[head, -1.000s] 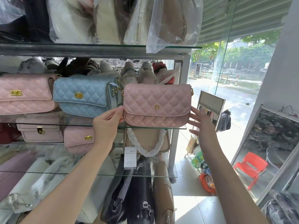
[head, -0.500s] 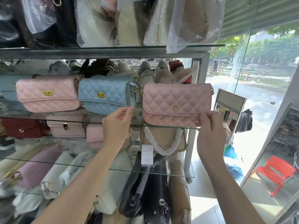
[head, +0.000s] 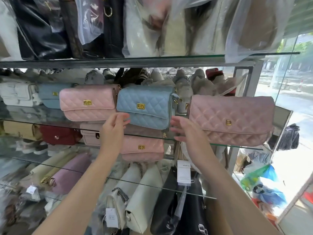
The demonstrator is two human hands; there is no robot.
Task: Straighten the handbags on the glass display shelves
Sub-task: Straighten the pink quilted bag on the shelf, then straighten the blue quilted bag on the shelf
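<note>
Glass display shelves [head: 169,139] fill the view, with a bright street seen beyond the pane at the right. On the middle shelf a blue quilted handbag [head: 145,106] stands between a pink handbag [head: 88,102] touching it on the left and a larger dusty-pink handbag [head: 232,119] just beside it on the right. Its long axis runs left to right, tipped slightly down toward the right.

Both hands are raised to its lower edge. The left hand [head: 113,128] is held at the lower left corner with fingers loosely curled; contact cannot be told. The right hand [head: 184,129] is spread open at the lower right corner, grasping nothing. Both are about equally near.

Little room is left at either side; free space is found only toward the near shelf edge, so a squaring from both corners is judged likely.
</note>
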